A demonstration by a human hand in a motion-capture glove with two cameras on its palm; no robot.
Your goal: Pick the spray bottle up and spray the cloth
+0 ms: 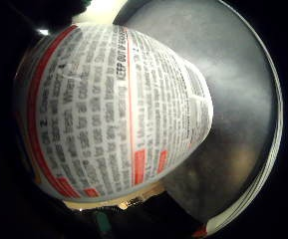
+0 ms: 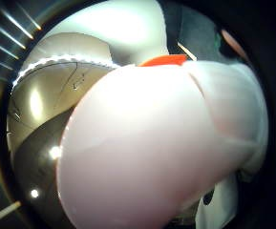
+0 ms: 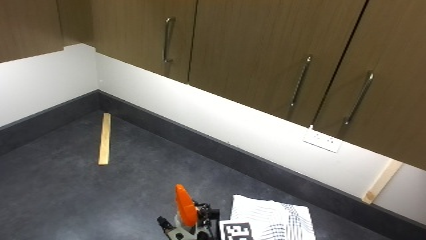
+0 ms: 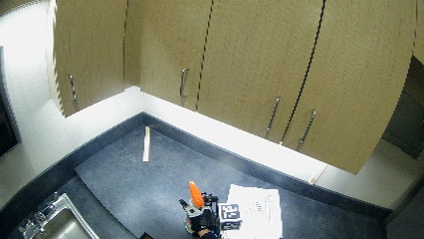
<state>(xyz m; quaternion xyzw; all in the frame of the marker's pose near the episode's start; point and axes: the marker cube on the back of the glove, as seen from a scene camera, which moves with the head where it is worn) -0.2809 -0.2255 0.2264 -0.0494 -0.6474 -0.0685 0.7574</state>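
The spray bottle [image 3: 185,204] has an orange spray head and a white body, and it stands upright at the near edge of the dark counter. My gloved right hand [image 3: 203,217] grips it just below the head. Its printed label [image 1: 113,109] fills the little finger side palm view. Its white body [image 2: 147,148] with a strip of orange fills the thumb side palm view. The cloth [image 3: 274,218], white with a fine dark pattern, lies flat on the counter just right of the bottle. In the wide outside view the bottle [image 4: 194,193] and hand [image 4: 202,220] sit left of the cloth [image 4: 258,209].
A wooden strip [image 3: 104,138] lies on the counter at the far left. Another strip [image 3: 381,181] leans on the white wall at right, near a socket [image 3: 322,140]. Wall cabinets [image 3: 266,55] hang above. A sink [image 4: 50,221] lies at the counter's left end.
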